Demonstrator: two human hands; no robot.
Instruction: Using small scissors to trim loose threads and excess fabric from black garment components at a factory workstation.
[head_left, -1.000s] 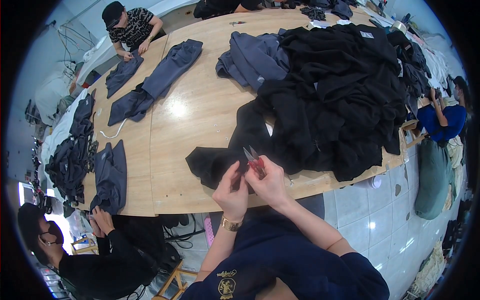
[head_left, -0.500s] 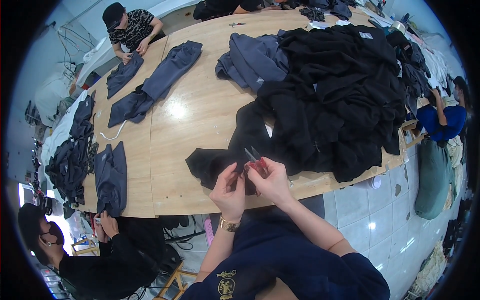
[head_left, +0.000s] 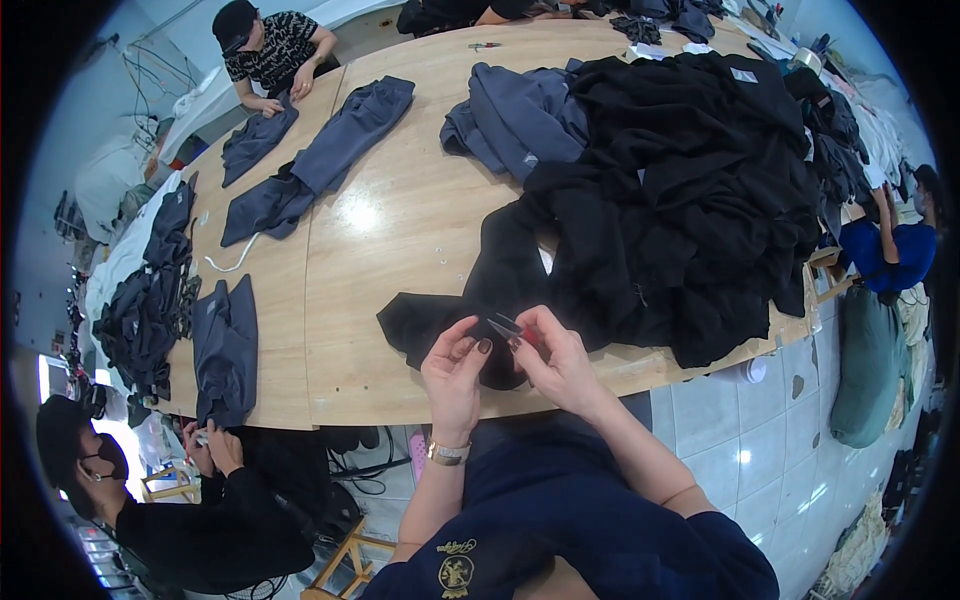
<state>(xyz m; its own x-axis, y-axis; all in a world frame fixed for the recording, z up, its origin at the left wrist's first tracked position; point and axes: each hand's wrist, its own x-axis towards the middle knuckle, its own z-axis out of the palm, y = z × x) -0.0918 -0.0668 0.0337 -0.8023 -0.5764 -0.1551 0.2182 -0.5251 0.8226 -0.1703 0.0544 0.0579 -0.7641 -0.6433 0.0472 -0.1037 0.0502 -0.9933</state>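
Observation:
My right hand (head_left: 560, 362) holds small thread snips (head_left: 506, 327) with a red grip, blades pointing left. My left hand (head_left: 455, 375) is raised beside it, thumb and fingers pinched close to the blade tips; whether a thread is between them is too small to tell. Both hands hover over the near end of a black garment (head_left: 440, 315) lying on the wooden table (head_left: 400, 225). That garment runs back into a big heap of black clothes (head_left: 690, 190).
Grey-blue garments (head_left: 515, 120) lie behind the heap; more dark blue pieces (head_left: 320, 160) are spread at the left and far end. A person at the far end, one at lower left and one at right handle clothes. Tiled floor lies below the table edge.
Both hands have stayed over the black garment's near end. The left hand's fingers have drawn slightly closer to the snips' blades.

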